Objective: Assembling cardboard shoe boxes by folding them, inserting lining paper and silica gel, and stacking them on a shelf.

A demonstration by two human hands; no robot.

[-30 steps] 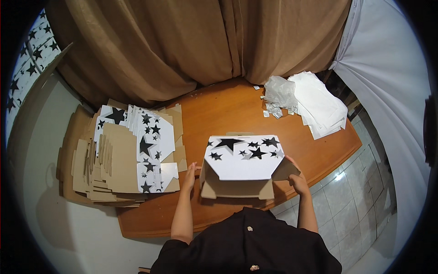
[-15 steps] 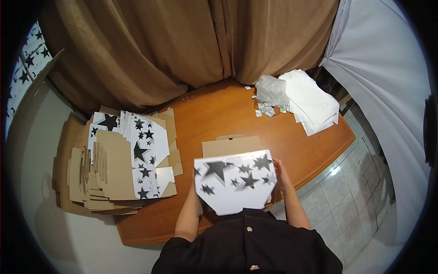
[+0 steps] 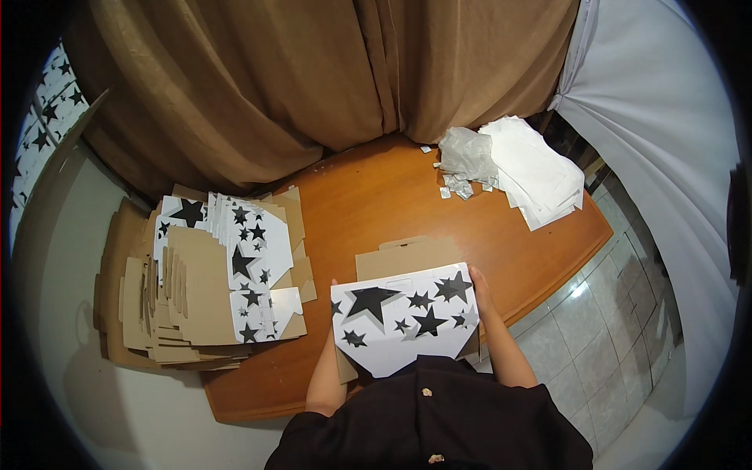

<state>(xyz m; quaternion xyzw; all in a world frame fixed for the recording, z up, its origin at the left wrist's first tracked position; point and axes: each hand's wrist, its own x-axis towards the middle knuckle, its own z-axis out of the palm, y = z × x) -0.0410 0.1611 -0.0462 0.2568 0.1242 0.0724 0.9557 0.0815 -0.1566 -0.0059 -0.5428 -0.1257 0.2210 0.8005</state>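
Observation:
In front of my body I hold a partly folded cardboard box (image 3: 403, 313), its upper panel white with black and grey stars. A plain brown flap (image 3: 407, 258) sticks out at the far side, with a small slot at its edge. My right hand (image 3: 480, 294) grips the box's right edge, its fingers partly behind the panel. On the left edge is my left hand (image 3: 334, 284); only a fingertip shows there, and the rest is hidden by the box. The near end of the box reaches my dark shirt.
A tall stack of flat cardboard box blanks (image 3: 200, 286), some star-printed, covers the table's left end. At the far right lie white paper sheets (image 3: 536, 176) and a crumpled clear plastic bag (image 3: 468, 154) with small scraps. Brown curtains (image 3: 329, 70) hang behind the wooden table (image 3: 345, 196).
The box's printed panel has come down slightly and tilted flatter, with its far edge now sharp instead of blurred. Both hands stay at the sides of the box.

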